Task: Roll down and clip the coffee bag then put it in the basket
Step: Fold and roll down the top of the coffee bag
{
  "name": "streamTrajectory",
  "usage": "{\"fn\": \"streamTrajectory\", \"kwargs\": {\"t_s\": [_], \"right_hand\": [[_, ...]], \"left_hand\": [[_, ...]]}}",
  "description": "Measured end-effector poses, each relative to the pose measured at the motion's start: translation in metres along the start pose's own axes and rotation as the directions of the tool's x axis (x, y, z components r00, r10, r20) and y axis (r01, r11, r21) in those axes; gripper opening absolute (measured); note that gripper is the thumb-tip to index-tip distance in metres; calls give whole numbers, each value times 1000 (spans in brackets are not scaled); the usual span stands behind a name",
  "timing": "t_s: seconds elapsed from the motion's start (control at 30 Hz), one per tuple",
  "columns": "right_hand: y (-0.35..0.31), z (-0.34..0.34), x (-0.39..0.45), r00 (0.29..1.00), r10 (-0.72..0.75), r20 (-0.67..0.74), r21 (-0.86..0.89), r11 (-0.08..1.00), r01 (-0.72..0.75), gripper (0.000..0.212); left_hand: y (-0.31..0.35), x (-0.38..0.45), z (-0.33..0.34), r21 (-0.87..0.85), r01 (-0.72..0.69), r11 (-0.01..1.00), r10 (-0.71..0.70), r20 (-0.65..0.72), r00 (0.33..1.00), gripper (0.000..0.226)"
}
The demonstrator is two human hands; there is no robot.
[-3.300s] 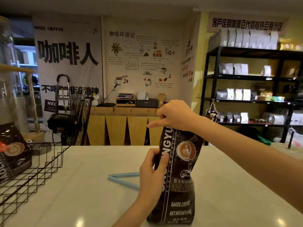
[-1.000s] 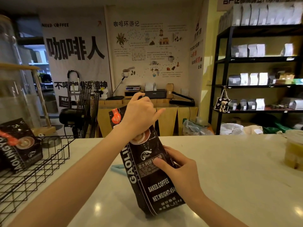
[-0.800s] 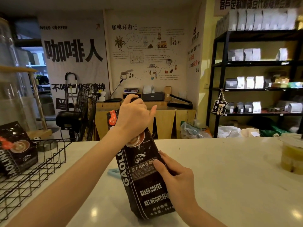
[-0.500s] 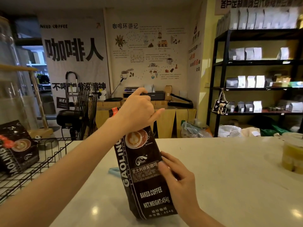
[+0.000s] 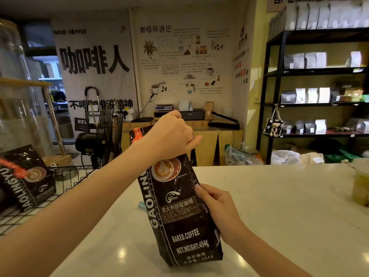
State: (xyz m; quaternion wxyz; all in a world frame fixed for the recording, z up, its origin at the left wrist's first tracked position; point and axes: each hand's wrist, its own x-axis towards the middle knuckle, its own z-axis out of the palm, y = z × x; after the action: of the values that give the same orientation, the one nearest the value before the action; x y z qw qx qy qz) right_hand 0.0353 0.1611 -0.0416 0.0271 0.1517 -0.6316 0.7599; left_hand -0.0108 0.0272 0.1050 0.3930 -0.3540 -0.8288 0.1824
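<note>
A black coffee bag (image 5: 177, 216) with white lettering stands upright on the white counter, leaning a little to the left. My left hand (image 5: 169, 136) is closed over its top, gripping the upper edge; an orange corner of the bag sticks out to the left of the hand. My right hand (image 5: 217, 206) holds the bag's right side at mid height. A light blue clip (image 5: 141, 205) lies on the counter behind the bag, mostly hidden. The black wire basket (image 5: 65, 188) stands at the left.
A second black coffee bag (image 5: 26, 176) leans in the basket. A yellowish plastic cup (image 5: 361, 186) stands at the counter's right edge. A black fan (image 5: 107, 132) and a large glass jar (image 5: 18, 108) are behind the basket. Shelves of bags line the right wall.
Since 3.3 s ago my hands have swapped: the left now grips the top, the right holds the side. In the last second the bag has been raised more upright.
</note>
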Motion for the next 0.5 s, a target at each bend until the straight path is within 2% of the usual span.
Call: {"fn": "streamTrajectory", "kwargs": {"t_s": [0.2,0.3,0.43,0.5], "right_hand": [[12,10,-3,980,-173,-94,-103,981,163,26],[16,8,-3,974,-203,-103,-143,972,188,26],[7,-4,3,988,-157,16,-231,960,156,34],[-4,-6,8,989,-122,89,-205,969,138,36]], "left_hand": [[-3,-6,2,12,63,998,-62,-51,997,60],[4,-1,0,62,70,996,-66,-54,996,57],[7,4,3,63,54,997,-52,-32,998,54],[8,7,5,64,31,997,-31,-9,999,54]]}}
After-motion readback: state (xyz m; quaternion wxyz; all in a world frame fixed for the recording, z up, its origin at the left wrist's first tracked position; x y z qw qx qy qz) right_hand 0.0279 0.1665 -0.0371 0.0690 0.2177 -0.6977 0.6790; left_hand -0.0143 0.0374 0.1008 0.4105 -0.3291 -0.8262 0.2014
